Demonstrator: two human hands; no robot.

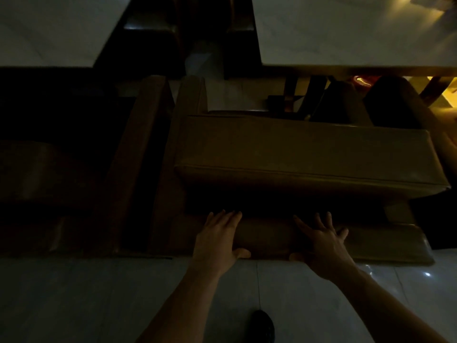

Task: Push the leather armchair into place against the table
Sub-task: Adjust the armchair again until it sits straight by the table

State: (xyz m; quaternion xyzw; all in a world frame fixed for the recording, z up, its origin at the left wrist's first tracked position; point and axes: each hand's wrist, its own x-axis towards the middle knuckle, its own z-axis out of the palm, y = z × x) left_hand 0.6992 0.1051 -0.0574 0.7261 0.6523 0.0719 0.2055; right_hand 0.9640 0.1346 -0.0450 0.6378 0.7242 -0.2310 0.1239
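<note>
head | left hand [217, 240], right hand [321, 243] fingers flat | armchair [309, 154] backrest

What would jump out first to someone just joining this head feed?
Two bare hands at the bottom centre: the left hand and right hand rest with fingers spread on the backrest top of the tan leather armchair. Beyond it, at upper right, the pale table catches the light in an otherwise dim room.

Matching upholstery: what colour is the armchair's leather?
Tan-brown leather on the armchair, in dim light; head view, the only one.
</note>
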